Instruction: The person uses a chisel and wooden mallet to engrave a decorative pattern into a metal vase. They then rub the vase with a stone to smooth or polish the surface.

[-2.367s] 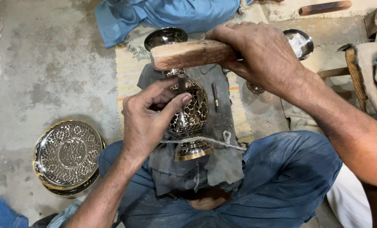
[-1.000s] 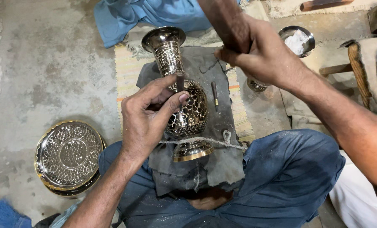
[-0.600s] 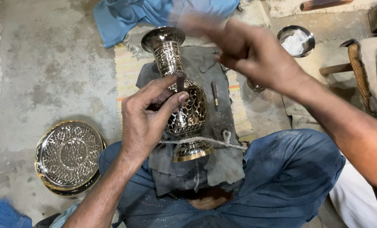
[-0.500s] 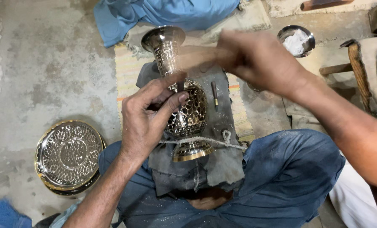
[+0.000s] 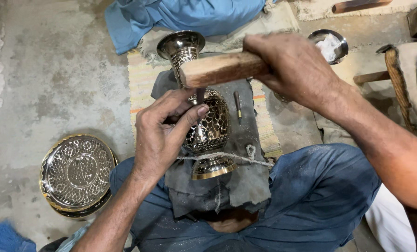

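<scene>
An engraved brass vase (image 5: 203,116) lies on its side on a dark cloth (image 5: 245,177) over the person's lap, a string (image 5: 227,156) across its foot. The left hand (image 5: 164,135) pinches a thin chisel (image 5: 200,95) against the vase's belly. The right hand (image 5: 294,67) has its grip closed around a wooden mallet (image 5: 217,69) above the chisel. An engraved brass plate (image 5: 75,175) rests on the floor (image 5: 45,79) nearby.

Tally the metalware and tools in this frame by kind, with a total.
Engraved metal vase, steadied by the left hand: 1
Engraved round tray on the floor: 1
Small metal bowl: 1
Wooden mallet, gripped in the right hand: 1
Chisel held upright on the vase: 1
Loose chisel on the grey cloth: 1
Total: 6
</scene>
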Demonstrator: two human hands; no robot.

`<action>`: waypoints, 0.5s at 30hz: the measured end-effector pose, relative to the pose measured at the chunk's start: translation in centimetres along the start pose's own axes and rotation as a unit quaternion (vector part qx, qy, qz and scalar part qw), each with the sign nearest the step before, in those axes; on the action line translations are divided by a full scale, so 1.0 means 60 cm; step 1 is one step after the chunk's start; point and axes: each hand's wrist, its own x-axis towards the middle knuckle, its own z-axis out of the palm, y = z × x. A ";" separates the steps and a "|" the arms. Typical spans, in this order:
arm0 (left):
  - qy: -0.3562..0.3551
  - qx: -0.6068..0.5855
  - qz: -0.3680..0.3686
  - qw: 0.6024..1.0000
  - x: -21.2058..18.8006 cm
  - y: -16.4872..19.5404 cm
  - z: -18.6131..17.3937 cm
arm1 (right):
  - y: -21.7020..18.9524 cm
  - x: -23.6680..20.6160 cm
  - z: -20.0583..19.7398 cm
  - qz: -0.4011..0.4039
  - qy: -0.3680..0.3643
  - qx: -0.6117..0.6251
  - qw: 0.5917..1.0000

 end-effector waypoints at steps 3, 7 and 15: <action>0.005 0.001 -0.033 0.999 -0.003 -0.002 0.004 | 0.002 -0.004 0.000 0.081 0.037 0.145 0.985; -0.018 -0.002 -0.013 1.000 -0.001 -0.004 0.004 | 0.003 -0.010 0.003 0.060 -0.007 0.131 0.990; -0.077 0.033 -0.003 0.997 -0.001 -0.001 -0.010 | -0.009 -0.037 0.031 0.057 0.016 0.202 0.978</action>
